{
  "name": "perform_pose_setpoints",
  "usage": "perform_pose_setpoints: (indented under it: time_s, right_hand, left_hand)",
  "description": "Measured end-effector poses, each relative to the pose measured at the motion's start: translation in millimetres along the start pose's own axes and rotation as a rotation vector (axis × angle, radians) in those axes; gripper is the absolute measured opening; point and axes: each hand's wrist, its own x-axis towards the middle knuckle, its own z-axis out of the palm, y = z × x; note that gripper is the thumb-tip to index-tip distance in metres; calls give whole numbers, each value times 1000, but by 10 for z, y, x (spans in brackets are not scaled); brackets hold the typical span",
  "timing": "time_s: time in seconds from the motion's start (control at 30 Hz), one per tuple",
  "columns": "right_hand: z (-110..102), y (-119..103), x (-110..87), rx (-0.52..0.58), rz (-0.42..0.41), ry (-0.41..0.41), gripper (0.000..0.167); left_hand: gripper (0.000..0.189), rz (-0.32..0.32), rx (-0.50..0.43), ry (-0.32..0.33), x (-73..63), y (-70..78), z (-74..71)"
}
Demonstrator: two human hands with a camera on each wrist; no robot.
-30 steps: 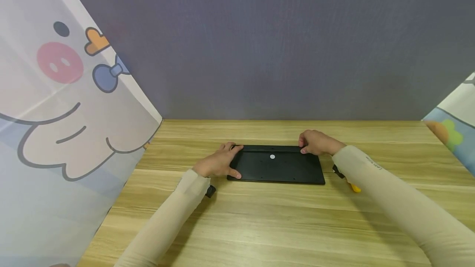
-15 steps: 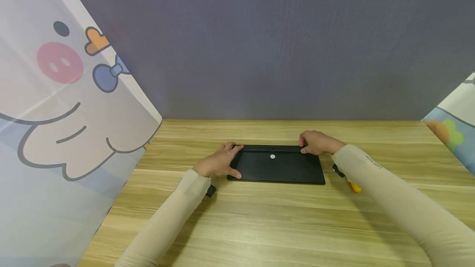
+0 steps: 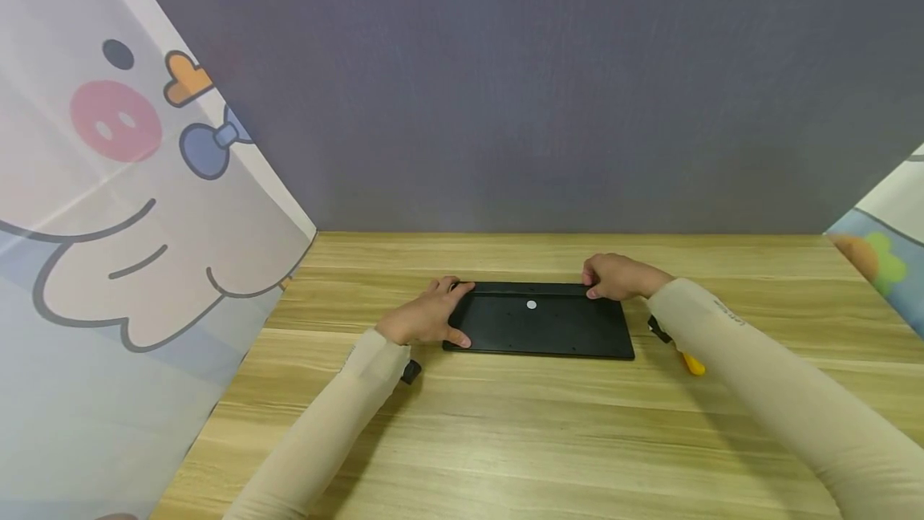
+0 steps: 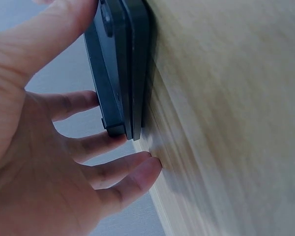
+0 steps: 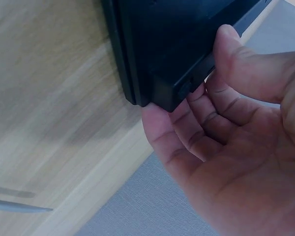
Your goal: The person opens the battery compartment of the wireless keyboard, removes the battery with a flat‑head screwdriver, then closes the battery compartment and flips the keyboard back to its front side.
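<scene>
A black keyboard (image 3: 541,327) lies underside up on the wooden table, with a raised ridge along its far edge and a small round white sticker. My left hand (image 3: 427,316) spans its left end, thumb on the near left corner and index finger at the far left corner. In the left wrist view, the other fingers of that hand reach past the ridge's end, close to the tabletop. My right hand (image 3: 619,276) pinches the ridge near the far right corner. The right wrist view shows the thumb (image 5: 231,49) on top, with curled fingers behind and below.
A yellow object (image 3: 694,364), mostly hidden, lies by my right sleeve. In the right wrist view a thin grey tip (image 5: 19,205) shows at the lower left. A grey panel (image 3: 534,103) stands behind the table (image 3: 520,440); a cartoon-printed sheet (image 3: 144,207) hangs at the left.
</scene>
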Motion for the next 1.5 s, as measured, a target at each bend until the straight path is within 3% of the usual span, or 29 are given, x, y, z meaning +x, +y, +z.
perform_pose_setpoints:
  time_s: [0.33,0.53,0.8,0.93,1.5]
  right_hand:
    - [16,36,4,-19,-48,25,13]
    - [4,38,6,44,-31,11,14]
    - [-3,97,-6,91,-90,59,13]
    - [-3,132,-12,97,-93,78,5]
    - [15,178,3,88,-92,126,12]
  left_hand:
    - [100,7,8,6,10,-13,7]
    - [101,-1,-6,0,10,-25,5]
    - [101,5,-8,-5,19,-29,2]
    - [100,8,-21,4,25,-30,-8]
    - [100,-2,-13,1,36,-6,-13]
